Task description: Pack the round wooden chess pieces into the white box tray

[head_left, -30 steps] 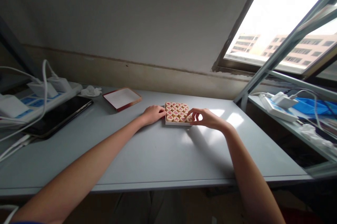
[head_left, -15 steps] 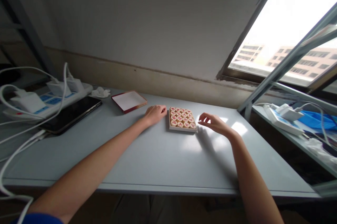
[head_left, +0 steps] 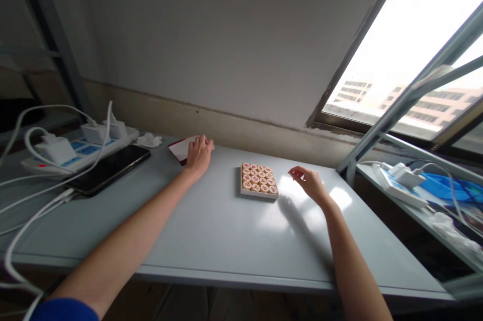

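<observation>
A shallow square tray [head_left: 260, 194] holds rows of round wooden Chinese chess pieces [head_left: 255, 179] with red characters, lying flat on the desk. To its left is the upturned box lid [head_left: 178, 151], white inside with a dark red rim. My left hand [head_left: 199, 155] is at the lid's right side, its curled fingers closed over the edge and hiding that part. My right hand [head_left: 306, 180] hovers a little right of the tray, fingers loosely bent, a gap between thumb and fingers, and nothing visible in it.
At the left a black phone [head_left: 109, 167] lies beside a power strip [head_left: 81, 152] with white chargers and cables. A crumpled white item [head_left: 149, 140] is near the wall. Right of the grey desk [head_left: 211, 240] stand a metal frame post [head_left: 372, 135] and a shelf with another power strip [head_left: 400, 186].
My left hand has moved from beside the tray leftward to the lid and closed over its right edge. My right hand is slightly farther from the tray. The view has shifted a little.
</observation>
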